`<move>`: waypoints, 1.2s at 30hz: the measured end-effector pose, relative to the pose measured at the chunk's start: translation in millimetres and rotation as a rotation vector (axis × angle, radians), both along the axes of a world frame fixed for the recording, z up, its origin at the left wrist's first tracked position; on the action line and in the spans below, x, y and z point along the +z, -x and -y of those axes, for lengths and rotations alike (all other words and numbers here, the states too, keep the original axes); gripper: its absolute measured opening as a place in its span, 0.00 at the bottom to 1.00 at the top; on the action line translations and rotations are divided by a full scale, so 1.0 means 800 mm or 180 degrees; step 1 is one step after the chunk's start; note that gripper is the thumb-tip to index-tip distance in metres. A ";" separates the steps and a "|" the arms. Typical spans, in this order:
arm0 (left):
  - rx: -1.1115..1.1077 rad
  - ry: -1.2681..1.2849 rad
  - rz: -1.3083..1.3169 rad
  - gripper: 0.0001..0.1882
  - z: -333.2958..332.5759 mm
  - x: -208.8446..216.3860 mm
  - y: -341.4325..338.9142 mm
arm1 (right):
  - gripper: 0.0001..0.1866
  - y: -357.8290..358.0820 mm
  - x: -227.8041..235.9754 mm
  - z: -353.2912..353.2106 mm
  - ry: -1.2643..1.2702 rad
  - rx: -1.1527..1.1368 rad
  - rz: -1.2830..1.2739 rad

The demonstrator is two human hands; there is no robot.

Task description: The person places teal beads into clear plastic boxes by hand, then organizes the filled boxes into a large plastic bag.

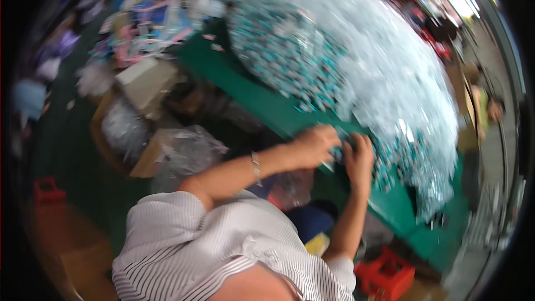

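Both of my hands meet at the near edge of a green table (256, 106). My left hand (316, 146), with a bracelet on its wrist, has its fingers curled in. My right hand (359, 159) is close beside it, its fingers bent and drawn together. Something small, pale and teal shows between them, too blurred to name. Just beyond lies a big heap of small teal and white pieces (290, 56). More such loose pieces (384, 167) spread to the right of my right hand. A mound of clear plastic bags (384, 50) covers part of the heap.
An open carton (103, 125) with clear plastic in it stands at left, near a crumpled clear bag (189, 153). A red plastic stool or crate (385, 273) sits low at right. Colourful goods (156, 17) are piled far left. Another person (493, 108) is at the far right.
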State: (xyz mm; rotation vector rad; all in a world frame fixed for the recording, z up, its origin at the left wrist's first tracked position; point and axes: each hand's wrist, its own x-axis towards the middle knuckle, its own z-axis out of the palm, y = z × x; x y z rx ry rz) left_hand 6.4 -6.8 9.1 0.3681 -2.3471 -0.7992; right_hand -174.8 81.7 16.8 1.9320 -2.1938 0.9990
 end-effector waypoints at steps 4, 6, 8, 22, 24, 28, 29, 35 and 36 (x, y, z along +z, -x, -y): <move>0.0065 -0.0090 -0.0115 0.31 -0.013 -0.020 0.024 | 0.13 0.009 0.012 -0.020 -0.0092 0.0144 0.0412; -0.0073 -0.0245 0.0073 0.45 -0.020 -0.025 0.032 | 0.13 0.016 -0.006 -0.035 0.0173 -0.0174 0.0407; -0.0066 -0.0363 0.0242 0.49 -0.028 -0.019 0.033 | 0.10 0.044 -0.024 -0.042 0.0341 0.0001 0.0279; -0.0209 0.0216 -0.0413 0.23 -0.003 -0.044 0.040 | 0.15 -0.036 0.041 -0.066 -0.0203 0.0255 -0.0626; -0.0138 0.0246 -0.0476 0.21 -0.005 -0.045 0.042 | 0.17 -0.034 0.025 -0.064 0.0013 0.0310 -0.0277; 0.0024 0.0230 -0.0469 0.14 -0.011 -0.045 0.046 | 0.17 -0.028 0.010 -0.063 0.0073 0.0168 -0.0355; 0.0060 0.0283 -0.0535 0.13 -0.014 -0.045 0.046 | 0.16 -0.028 0.009 -0.064 0.0062 0.0136 -0.0327; -0.0054 0.0217 -0.0577 0.12 -0.013 -0.042 0.039 | 0.14 -0.033 0.020 -0.062 -0.0061 0.0261 -0.0009; -0.0051 0.0215 -0.0577 0.12 -0.012 -0.043 0.039 | 0.14 -0.033 0.021 -0.062 -0.0099 0.0315 0.0096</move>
